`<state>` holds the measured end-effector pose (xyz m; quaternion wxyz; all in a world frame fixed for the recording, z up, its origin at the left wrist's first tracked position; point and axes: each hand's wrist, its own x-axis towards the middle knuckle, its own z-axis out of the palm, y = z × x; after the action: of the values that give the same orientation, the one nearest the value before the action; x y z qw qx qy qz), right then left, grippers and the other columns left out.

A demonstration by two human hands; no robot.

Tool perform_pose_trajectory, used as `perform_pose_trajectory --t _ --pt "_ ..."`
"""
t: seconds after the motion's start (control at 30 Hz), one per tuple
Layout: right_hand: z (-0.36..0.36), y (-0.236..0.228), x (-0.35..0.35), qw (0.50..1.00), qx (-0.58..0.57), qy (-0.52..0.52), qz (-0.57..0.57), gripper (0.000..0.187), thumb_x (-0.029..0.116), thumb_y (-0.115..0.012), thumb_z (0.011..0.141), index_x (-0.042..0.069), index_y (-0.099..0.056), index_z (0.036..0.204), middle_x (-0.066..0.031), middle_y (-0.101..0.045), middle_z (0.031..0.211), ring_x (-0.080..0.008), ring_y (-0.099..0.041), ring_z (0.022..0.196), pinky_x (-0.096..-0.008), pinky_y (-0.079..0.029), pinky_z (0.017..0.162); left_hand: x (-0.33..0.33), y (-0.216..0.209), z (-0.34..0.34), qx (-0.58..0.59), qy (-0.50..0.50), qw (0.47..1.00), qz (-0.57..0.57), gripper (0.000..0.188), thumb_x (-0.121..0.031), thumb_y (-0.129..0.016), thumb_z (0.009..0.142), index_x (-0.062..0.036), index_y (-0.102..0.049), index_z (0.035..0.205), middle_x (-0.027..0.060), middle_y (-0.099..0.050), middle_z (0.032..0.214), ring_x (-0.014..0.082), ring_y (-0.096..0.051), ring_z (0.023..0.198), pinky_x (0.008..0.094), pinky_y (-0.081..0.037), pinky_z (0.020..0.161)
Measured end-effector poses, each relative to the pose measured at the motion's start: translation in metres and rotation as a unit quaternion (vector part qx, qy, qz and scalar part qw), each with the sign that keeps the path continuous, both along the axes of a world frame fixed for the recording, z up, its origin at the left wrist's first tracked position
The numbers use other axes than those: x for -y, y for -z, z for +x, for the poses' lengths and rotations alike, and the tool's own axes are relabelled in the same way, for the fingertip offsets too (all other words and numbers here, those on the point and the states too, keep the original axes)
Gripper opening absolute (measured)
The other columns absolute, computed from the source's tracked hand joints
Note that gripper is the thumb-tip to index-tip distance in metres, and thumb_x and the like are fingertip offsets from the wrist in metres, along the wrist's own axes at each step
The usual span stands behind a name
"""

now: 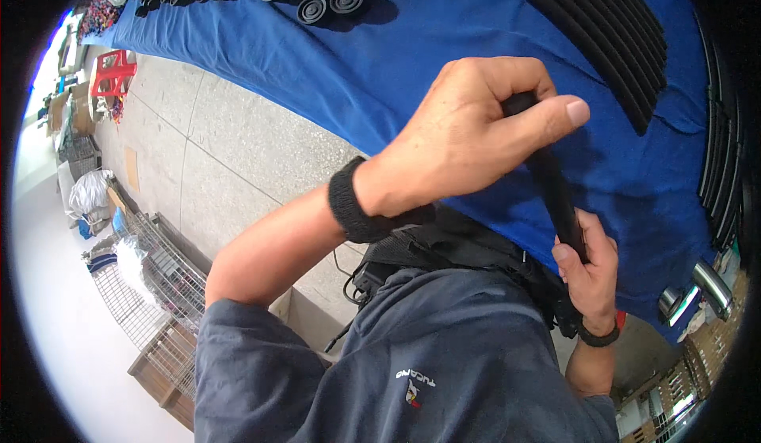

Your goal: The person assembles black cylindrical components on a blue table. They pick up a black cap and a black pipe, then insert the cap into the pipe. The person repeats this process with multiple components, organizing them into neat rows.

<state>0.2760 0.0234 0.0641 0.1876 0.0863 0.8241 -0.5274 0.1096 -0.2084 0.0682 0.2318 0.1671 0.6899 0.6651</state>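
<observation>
A black tube (555, 193) slants between my two hands above the blue cloth (444, 30). My left hand (468, 126) is closed round its upper, far end, with the thumb lying across it. Lower down, my right hand (596, 278) grips the near end between thumb and fingers. My left palm and curled fingertips are hidden, so whatever sits on that end cannot be made out. Beyond my hands a row of similar black tubes (598, 38) lies side by side on the cloth.
Many round black parts with ringed faces (311, 9) stand at the far left of the table. More black tubes (717, 149) lie along the right edge, near a shiny metal cylinder (713, 288). Across the floor are a red stool (113, 74) and wire baskets (131, 284).
</observation>
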Motion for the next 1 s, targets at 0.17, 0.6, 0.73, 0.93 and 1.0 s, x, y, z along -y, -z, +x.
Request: perform_pose_trajectory --t 0.17,0.6,0.73,0.93,1.0 --pt "0.003 0.006 0.001 0.999 -0.03 -0.021 -0.01 0.043 0.027 -0.074 0.094 -0.004 -0.061 0.121 -0.0051 -0.064 0.084 -0.012 -0.059 0.074 -0.0273 -0.048 0.069 0.027 0.003 0.013 0.011 -0.027 1.0 0.006 0.035 -0.037 -0.058 0.105 -0.0039 -0.069 0.104 0.0003 -0.063 0.075 0.0057 -0.06 0.065 0.0213 -0.048 0.055" --pt "0.016 0.031 -0.024 0.997 -0.016 0.065 -0.048 0.051 0.037 -0.07 0.098 -0.004 -0.06 0.126 0.0045 -0.053 0.069 -0.0026 -0.046 0.057 -0.0205 -0.035 0.05 0.237 0.165 0.188 0.543 -0.059 0.82 -0.172 0.071 -0.058 -0.043 0.105 0.0006 -0.05 0.143 0.0215 -0.056 0.14 0.0325 -0.059 0.126 0.0471 -0.05 0.104" --pt "0.015 0.029 -0.023 0.996 0.004 0.069 -0.056 0.052 0.038 -0.07 0.098 -0.004 -0.059 0.126 0.0042 -0.053 0.069 -0.0027 -0.046 0.057 -0.0208 -0.035 0.05 0.198 0.187 0.253 0.603 -0.123 0.788 -0.031 0.085 -0.07 -0.031 0.102 -0.0032 -0.039 0.154 0.0176 -0.049 0.152 0.029 -0.048 0.138 0.0433 -0.037 0.117" --pt "0.014 0.026 -0.02 0.994 0.017 0.092 -0.059 0.052 0.038 -0.071 0.098 -0.004 -0.059 0.127 0.0041 -0.053 0.069 -0.0026 -0.046 0.054 -0.0208 -0.036 0.049 0.176 0.172 0.259 0.654 -0.174 0.736 0.007 0.076 -0.064 -0.04 0.104 0.0002 -0.053 0.142 0.0136 -0.064 0.134 0.0199 -0.065 0.116 0.0346 -0.053 0.1" --pt "0.015 0.027 -0.021 0.994 0.015 0.094 -0.062 0.052 0.038 -0.071 0.098 -0.004 -0.059 0.127 0.0041 -0.053 0.069 -0.0026 -0.046 0.054 -0.0207 -0.035 0.048 0.173 0.169 0.26 0.661 -0.207 0.721 0.018 0.073 -0.061 -0.043 0.104 0.0014 -0.055 0.139 0.0139 -0.066 0.13 0.0191 -0.067 0.112 0.0339 -0.055 0.097"
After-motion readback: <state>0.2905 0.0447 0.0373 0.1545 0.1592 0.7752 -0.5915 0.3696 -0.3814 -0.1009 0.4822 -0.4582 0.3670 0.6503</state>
